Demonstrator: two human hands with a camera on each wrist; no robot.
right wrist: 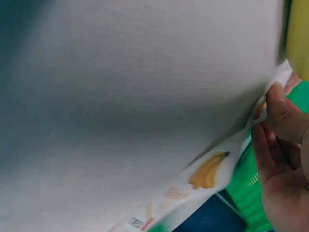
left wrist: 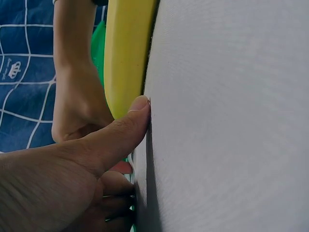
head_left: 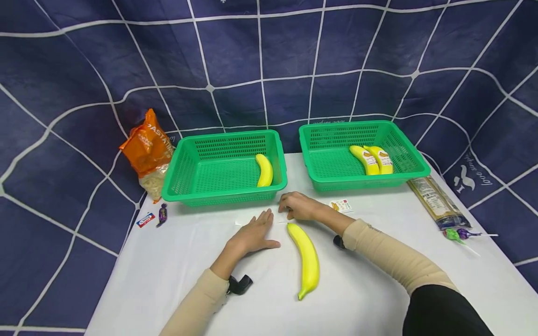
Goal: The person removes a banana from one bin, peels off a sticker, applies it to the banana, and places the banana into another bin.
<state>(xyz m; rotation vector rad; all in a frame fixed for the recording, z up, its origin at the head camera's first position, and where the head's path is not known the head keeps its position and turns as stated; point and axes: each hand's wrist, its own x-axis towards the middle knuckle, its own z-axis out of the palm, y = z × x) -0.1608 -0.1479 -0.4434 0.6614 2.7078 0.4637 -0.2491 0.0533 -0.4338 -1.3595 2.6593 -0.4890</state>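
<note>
A yellow banana [head_left: 308,259] lies on the white table between the forearms, its upper tip close to both hands. My left hand [head_left: 254,233] rests on the table with fingers extended, over a thin white strip [head_left: 241,223]. In the left wrist view, its thumb [left wrist: 128,125] is near the banana's end [left wrist: 128,58]. My right hand [head_left: 298,206], fingers bent, pinches a small white label [right wrist: 259,111] with a partly hidden printed picture. Beside that wrist lies another label [head_left: 341,206], showing bananas in the right wrist view.
The left green basket [head_left: 227,198] holds one banana [head_left: 265,170]; the right green basket [head_left: 361,183] holds two labelled bananas [head_left: 371,161]. An orange bag [head_left: 149,144] and small wrapped sweets [head_left: 162,213] are at left. A clear-and-dark packet [head_left: 439,203] and lollipops [head_left: 454,234] are at right.
</note>
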